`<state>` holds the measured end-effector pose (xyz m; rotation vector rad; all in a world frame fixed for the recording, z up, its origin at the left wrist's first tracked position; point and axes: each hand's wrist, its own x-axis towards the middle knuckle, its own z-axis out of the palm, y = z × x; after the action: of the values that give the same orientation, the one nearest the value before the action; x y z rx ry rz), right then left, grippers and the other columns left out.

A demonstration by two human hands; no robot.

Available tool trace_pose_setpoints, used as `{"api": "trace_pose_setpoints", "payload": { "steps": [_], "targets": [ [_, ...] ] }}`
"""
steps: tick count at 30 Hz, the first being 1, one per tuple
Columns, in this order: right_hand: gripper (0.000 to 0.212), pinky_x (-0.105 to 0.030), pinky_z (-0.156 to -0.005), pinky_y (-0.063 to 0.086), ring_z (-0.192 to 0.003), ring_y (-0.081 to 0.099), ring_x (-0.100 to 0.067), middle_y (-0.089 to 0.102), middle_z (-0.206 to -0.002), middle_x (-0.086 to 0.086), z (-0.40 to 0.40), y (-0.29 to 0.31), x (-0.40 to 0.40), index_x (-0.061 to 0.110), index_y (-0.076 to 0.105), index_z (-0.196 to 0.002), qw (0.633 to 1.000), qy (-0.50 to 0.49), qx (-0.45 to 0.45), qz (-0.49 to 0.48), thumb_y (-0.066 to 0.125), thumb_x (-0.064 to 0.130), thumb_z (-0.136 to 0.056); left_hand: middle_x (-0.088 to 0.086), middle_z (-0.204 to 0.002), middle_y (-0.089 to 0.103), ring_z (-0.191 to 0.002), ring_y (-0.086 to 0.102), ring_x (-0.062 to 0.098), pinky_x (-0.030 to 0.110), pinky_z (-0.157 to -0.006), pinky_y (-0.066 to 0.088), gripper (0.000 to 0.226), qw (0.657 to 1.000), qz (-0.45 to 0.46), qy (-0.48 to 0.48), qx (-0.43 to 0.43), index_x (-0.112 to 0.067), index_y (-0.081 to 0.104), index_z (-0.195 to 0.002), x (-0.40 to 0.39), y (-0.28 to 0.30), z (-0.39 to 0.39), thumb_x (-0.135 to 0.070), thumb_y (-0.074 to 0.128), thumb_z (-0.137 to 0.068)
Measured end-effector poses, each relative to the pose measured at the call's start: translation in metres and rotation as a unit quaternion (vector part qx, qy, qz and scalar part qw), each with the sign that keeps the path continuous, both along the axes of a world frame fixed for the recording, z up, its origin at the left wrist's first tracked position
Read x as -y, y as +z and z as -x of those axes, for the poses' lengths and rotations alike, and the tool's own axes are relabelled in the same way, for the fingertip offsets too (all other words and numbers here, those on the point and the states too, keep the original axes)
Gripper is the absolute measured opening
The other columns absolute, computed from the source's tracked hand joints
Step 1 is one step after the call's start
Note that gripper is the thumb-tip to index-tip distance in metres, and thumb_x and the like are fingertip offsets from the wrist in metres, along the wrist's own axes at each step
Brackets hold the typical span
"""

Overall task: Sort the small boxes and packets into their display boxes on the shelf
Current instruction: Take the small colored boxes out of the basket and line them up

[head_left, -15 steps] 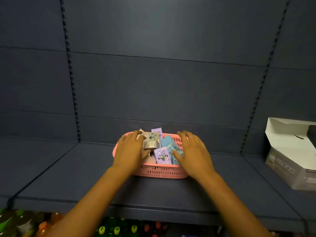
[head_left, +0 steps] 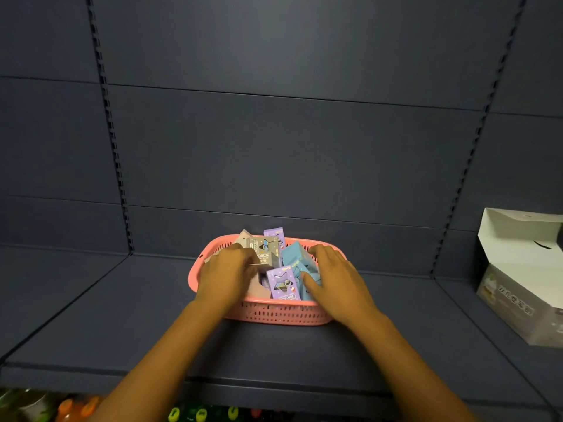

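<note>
Barely begun: left hand pinching a grey box, right hand spread flat over blue packets, the pink plastic basket at centre frame full, the white cardboard display box at right unfilled as far as shows.

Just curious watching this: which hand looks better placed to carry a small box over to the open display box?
Probably the right hand: it rests on the blue boxes in the pink basket, on the side nearer the display box at far right.
</note>
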<state>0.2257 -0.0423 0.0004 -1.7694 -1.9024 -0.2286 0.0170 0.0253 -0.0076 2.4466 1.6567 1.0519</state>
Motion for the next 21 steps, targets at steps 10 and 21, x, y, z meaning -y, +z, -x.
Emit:
{"api": "trace_pose_setpoints", "payload": {
  "steps": [10,21],
  "targets": [
    [0.038,-0.027,-0.09,0.044,-0.113,0.049,-0.012,0.049,-0.128,0.008,-0.002,0.007,-0.008,0.028,0.041,-0.126,1.0,0.02,0.008,0.008,0.051,0.041,-0.092,-0.002,-0.084,0.066,-0.072,0.065,0.013,0.033,-0.072,0.055,0.01,0.981,0.012,-0.025,0.192,-0.015,0.072,-0.079,-0.009,0.024,0.016,-0.01,0.08,-0.075],
    [0.035,-0.028,-0.084,0.045,-0.105,0.053,-0.013,0.055,-0.121,0.007,0.002,0.007,-0.015,0.026,0.045,-0.121,0.998,0.041,0.002,0.049,0.053,0.04,-0.09,-0.006,-0.085,0.073,-0.077,0.068,0.006,0.017,-0.07,0.053,0.02,0.952,0.103,-0.027,0.287,-0.022,0.075,-0.091,0.001,0.042,0.028,-0.02,0.083,-0.073]
  ]
}}
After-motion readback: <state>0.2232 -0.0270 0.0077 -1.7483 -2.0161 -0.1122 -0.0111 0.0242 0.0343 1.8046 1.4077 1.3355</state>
